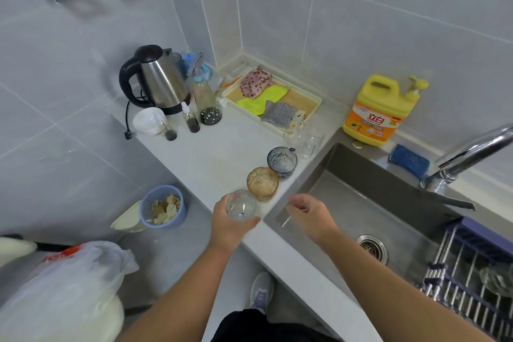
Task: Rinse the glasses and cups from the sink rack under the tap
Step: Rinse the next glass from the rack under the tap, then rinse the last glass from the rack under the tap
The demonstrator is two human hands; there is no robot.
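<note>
Soft even daylight, faint shadows; wide-angle bending and blur at edges

Clear glass point(241, 205) upright in left hand point(227, 223); amber glass point(262, 183), blue glass point(282, 161) upright on counter point(222, 153), side by side.

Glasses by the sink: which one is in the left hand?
The clear glass, gripped by the left hand at the front edge of the counter. The amber glass and the blue-grey glass stand free behind it, untouched.
</note>
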